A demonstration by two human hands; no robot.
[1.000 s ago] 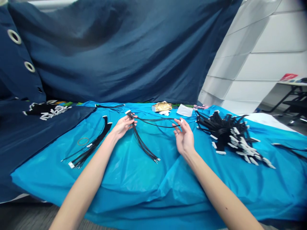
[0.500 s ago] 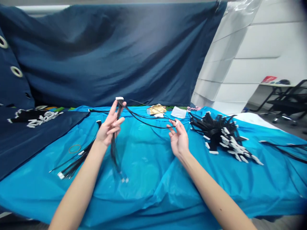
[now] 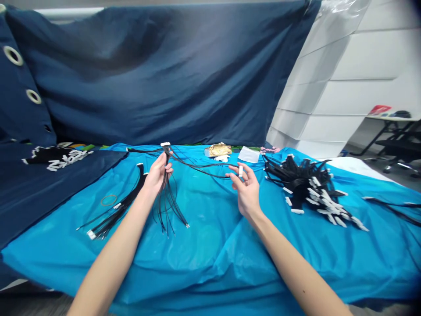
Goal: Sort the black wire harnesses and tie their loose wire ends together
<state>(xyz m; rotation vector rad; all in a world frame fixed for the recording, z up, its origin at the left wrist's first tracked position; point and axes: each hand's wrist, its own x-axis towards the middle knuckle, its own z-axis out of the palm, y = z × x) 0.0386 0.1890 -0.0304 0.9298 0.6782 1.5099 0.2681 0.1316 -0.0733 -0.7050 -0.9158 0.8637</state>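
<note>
My left hand is closed around a black wire harness, just under the white connector at its top. Loose wire ends fan out below that hand, over the blue sheet. Some of the harness's wires stretch across to my right hand, which pinches them near a small white connector between thumb and fingers. Left of my left forearm lies a bundle of black wires with white connectors. An orange rubber band rests beside that bundle.
A large pile of black cables with white connectors lies at the right. Another cable pile sits on dark cloth at the left. A gold packet and a white packet lie at the back, before a dark blue curtain.
My left hand has lowered slightly and its fingers have closed around the harness. The hanging wires have spread apart. My right hand has turned, so the white connector shows more fully.
</note>
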